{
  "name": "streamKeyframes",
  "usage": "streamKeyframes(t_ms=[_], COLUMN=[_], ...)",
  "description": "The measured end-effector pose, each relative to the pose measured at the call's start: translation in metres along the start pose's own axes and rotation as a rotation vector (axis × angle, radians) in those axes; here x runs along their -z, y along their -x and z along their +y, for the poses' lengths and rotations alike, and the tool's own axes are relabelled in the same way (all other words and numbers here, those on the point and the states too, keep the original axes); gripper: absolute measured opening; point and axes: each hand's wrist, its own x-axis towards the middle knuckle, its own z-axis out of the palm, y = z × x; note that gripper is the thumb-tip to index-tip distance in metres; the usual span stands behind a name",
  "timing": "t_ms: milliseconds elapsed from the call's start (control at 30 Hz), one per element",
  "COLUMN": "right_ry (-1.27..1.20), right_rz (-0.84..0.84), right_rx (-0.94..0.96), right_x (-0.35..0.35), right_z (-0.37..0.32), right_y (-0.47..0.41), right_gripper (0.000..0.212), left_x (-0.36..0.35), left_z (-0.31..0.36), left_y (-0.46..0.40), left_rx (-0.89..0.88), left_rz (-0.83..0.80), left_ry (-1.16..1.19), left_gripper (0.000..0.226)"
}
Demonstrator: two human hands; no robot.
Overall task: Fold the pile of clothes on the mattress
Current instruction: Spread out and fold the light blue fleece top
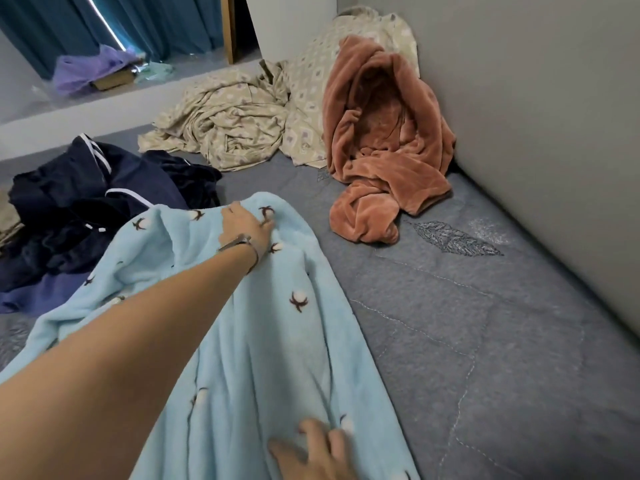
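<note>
A light blue fleece garment (277, 341) with small brown-and-white flower prints lies stretched out along the grey mattress (485, 341). My left hand (246, 225) reaches far forward and rests on its far end, fingers bent into the fabric. My right hand (317, 448) lies flat with spread fingers on the near part of the same garment. To the left sits a heap of dark navy clothes (86, 209) with white piping. A rust-pink fleece garment (384, 143) is slumped against the wall.
Crumpled beige patterned bedding (235, 119) and a matching pillow (311, 84) lie at the mattress head. A grey wall (554, 98) borders the right side. On a ledge by teal curtains (138, 22) sits purple plastic (90, 69).
</note>
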Motion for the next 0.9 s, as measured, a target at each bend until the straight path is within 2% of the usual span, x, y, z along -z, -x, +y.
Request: streamKeyframes(t_ms=[33,67,100,133,167,200,233,267,300,333,400,467,500,533,600,667,733,800,900], right_ry=[-0.032,0.012,0.018,0.04,0.049,0.042,0.12,0.0,-0.04,0.046,0.005,-0.001,0.029,0.027,0.0,-0.047,-0.113,-0.186,-0.321], right_rz=[-0.183,-0.146,-0.137,-0.144,-0.284,-0.374,-0.522,-0.623,-0.788,-0.896,-1.025,-0.919,-0.842,-0.813,-0.824,-0.846,-0.881,-0.861,-0.805], right_rx=[0.005,0.015,0.029,0.023,-0.003,-0.109,-0.086,-0.149,-0.126,-0.04,-0.097,-0.181,-0.158,-0.236,-0.286,-0.352,-0.39,-0.449,-0.494], right_x=[0.007,0.009,0.012,0.026,0.014,0.005,-0.006,-0.008,-0.001,0.014,0.041,0.069,0.052,0.057,0.063,0.071,0.08,0.086,0.099], right_z=[-0.003,-0.013,-0.009,-0.005,0.004,0.021,0.022,0.021,0.008,0.007,-0.02,-0.025,-0.023,-0.025,-0.03,-0.027,-0.026,-0.026,-0.03], right_y=[0.003,0.018,0.028,0.027,0.023,0.026,0.041,0.039,0.039,0.035,0.018,0.008,0.01,0.011,0.016,0.022,0.027,0.03,0.032], right_gripper=[0.013,0.013,0.014,0.014,0.019,0.028,0.021,0.038,0.091,0.07,0.072,0.075,0.078,0.084,0.093,0.094,0.087,0.067,0.046], left_x=[-0.003,-0.006,-0.01,-0.015,-0.019,-0.021,-0.021,-0.019,-0.016,-0.013,-0.008,-0.003,0.001,0.007,0.023,0.04,0.057,0.071,0.085], left_z=[-0.007,-0.013,-0.018,-0.025,-0.032,-0.04,-0.045,-0.049,-0.05,-0.049,-0.046,-0.048,-0.052,-0.058,-0.075,-0.095,-0.111,-0.12,-0.124], left_y=[0.013,0.027,0.042,0.055,0.068,0.077,0.083,0.087,0.093,0.101,0.121,0.148,0.163,0.177,0.206,0.239,0.274,0.306,0.343], left_rx=[-0.124,-0.289,-0.464,-0.6,-0.646,-0.601,-0.533,-0.478,-0.443,-0.413,-0.378,-0.394,-0.41,-0.415,-0.399,-0.311,-0.093,0.11,0.163], left_rz=[0.075,0.112,0.067,-0.059,-0.208,-0.343,-0.42,-0.454,-0.467,-0.483,-0.489,-0.474,-0.485,-0.507,-0.517,-0.419,-0.344,-0.404,-0.51], left_ry=[-0.11,-0.17,-0.221,-0.278,-0.335,-0.394,-0.424,-0.451,-0.477,-0.504,-0.533,-0.52,-0.493,-0.451,-0.347,-0.185,0.003,0.132,0.092], left_gripper=[0.069,0.065,0.059,0.055,0.055,0.054,0.053,0.054,0.055,0.057,0.063,0.068,0.068,0.067,0.067,0.072,0.073,0.067,0.049])
